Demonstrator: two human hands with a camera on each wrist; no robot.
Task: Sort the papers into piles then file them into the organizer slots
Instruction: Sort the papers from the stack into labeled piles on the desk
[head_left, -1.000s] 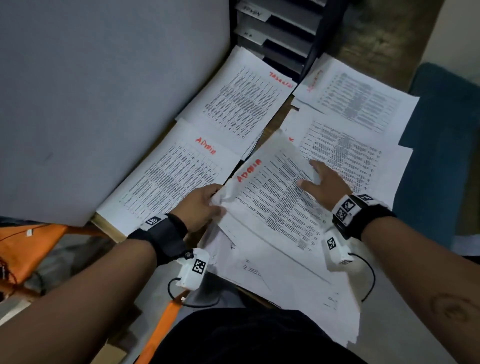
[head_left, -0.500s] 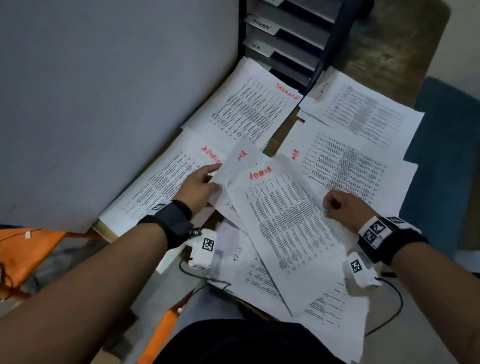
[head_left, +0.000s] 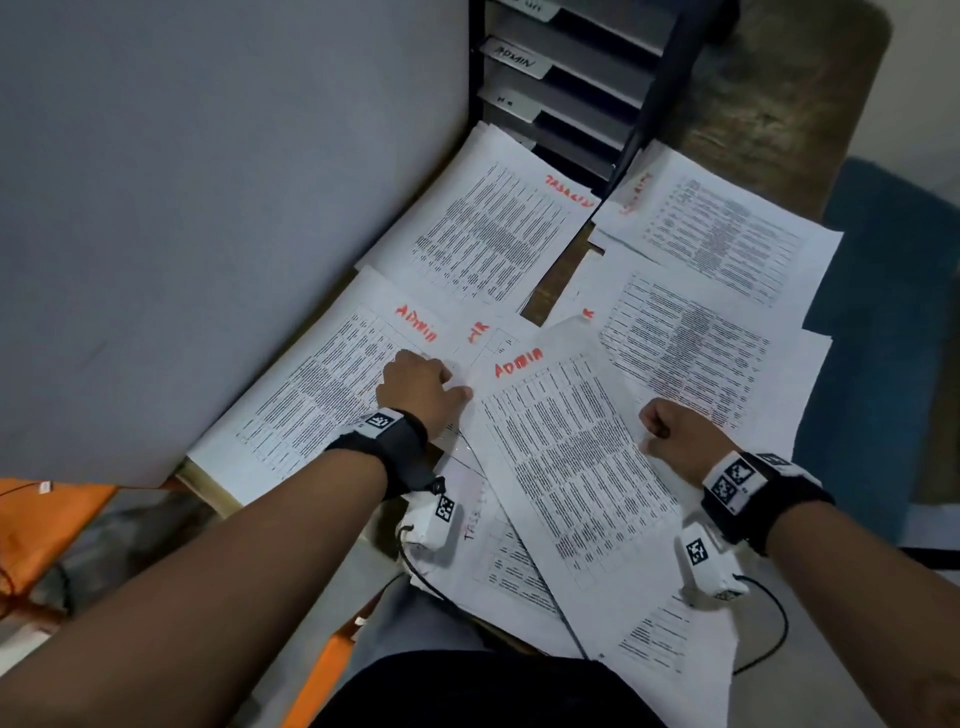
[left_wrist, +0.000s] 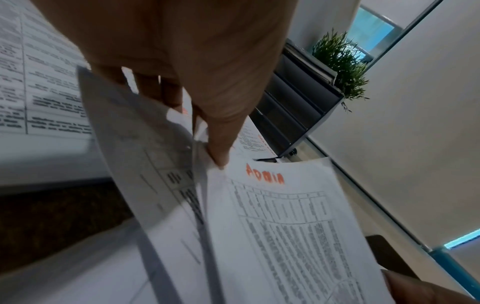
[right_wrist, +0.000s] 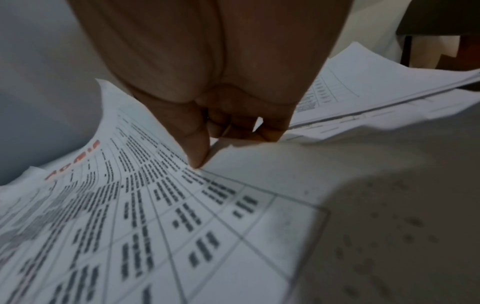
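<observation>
A loose sheet marked ADMIN (head_left: 571, 457) in red hangs over the unsorted stack (head_left: 509, 571) at the table's front. My left hand (head_left: 431, 384) pinches its top left corner (left_wrist: 241, 170), together with a second sheet marked HR (head_left: 480, 332) behind it. My right hand (head_left: 657, 423) pinches the same ADMIN sheet (right_wrist: 130, 205) at its right edge, thumb on top and fingers curled under. The ADMIN pile (head_left: 311, 405) lies just left of my left hand. The dark organizer (head_left: 576, 88) with labelled slots stands at the back.
Three more piles lie on the table: one marked TASK (head_left: 493, 228), one at the back right (head_left: 727, 228), and an HR pile (head_left: 691, 343). A grey partition (head_left: 208, 208) walls the left side. A blue chair (head_left: 893, 322) stands to the right. A small plant (left_wrist: 340, 61) sits on the organizer.
The loose ADMIN sheet has come off the stack and swung left. My left hand moved up to the ADMIN pile. My right hand went from flat on the paper to pinching its right edge.
</observation>
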